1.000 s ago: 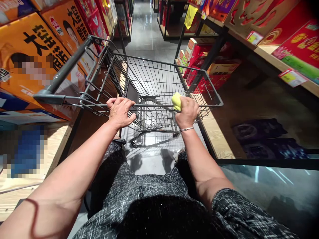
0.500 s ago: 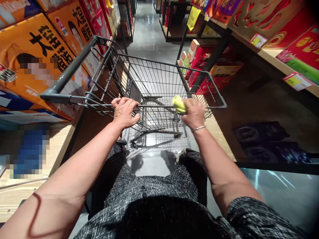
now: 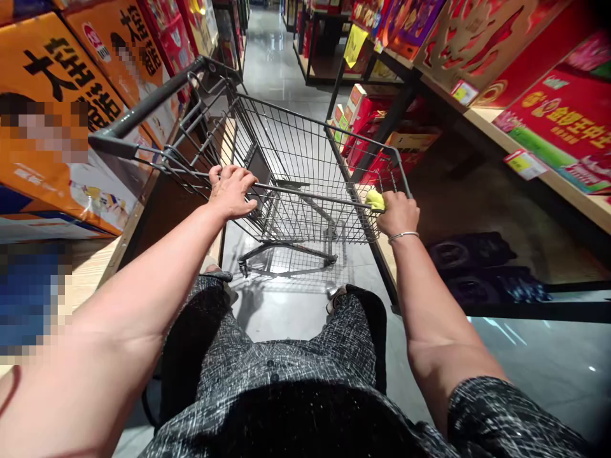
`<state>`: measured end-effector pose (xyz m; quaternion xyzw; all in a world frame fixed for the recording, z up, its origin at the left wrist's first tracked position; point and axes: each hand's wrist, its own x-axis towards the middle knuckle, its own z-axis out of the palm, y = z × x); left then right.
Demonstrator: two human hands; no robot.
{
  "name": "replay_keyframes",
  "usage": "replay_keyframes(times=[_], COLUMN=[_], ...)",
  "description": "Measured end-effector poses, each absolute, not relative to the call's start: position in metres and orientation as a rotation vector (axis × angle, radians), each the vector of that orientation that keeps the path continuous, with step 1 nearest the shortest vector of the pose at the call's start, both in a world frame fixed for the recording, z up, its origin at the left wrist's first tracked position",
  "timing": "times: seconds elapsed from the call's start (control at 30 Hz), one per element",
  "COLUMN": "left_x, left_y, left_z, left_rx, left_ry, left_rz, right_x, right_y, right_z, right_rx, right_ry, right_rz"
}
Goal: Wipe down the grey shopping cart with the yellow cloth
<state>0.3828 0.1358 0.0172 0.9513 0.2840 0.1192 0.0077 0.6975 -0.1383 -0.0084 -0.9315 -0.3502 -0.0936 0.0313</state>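
Note:
A grey wire shopping cart (image 3: 305,197) stands sideways in front of me, its handle at the left. My left hand (image 3: 232,191) grips the near top rim with the fingers curled over it and the thumb apart. At the right end of that same rim, close to the basket's corner, my right hand (image 3: 400,213) is closed around a yellow cloth (image 3: 375,200). The cloth touches the rim and bulges out on the left side of the fist; the rest of it is hidden in the hand.
Orange boxes (image 3: 38,70) are stacked on a wooden shelf at the left. Along the right, a shelf edge with price tags (image 3: 525,164) carries red gift boxes (image 3: 563,121); dark blue packages (image 3: 470,251) lie below. A grey tiled aisle (image 3: 272,44) runs ahead between shelves.
My right hand has slid rightward along the rim with the yellow cloth, from near the middle to the corner. My left hand stays on the rim; the cart has turned slightly in view.

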Motion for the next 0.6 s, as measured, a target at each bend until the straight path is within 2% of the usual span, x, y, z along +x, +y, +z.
replay_keyframes(times=[0.13, 0.3, 0.47, 0.6], left_x=[0.404, 0.443, 0.467, 0.471], left_y=[0.140, 0.102, 0.079, 0.087], left_z=[0.022, 0.019, 0.008, 0.005], left_rx=[3.002, 3.002, 2.978, 2.906], left_ry=[0.846, 0.684, 0.543, 0.525], left_rz=[0.204, 0.053, 0.122, 0.163], right_x=[0.668, 0.632, 0.620, 0.632], right_y=[-0.128, -0.098, -0.079, -0.094], right_z=[-0.019, -0.029, -0.045, -0.090], right_rx=[-2.748, -2.487, -2.279, -2.193], right_ry=[-1.109, -1.299, -1.515, -1.682], right_rz=[-0.401, -0.465, -0.537, -0.609])
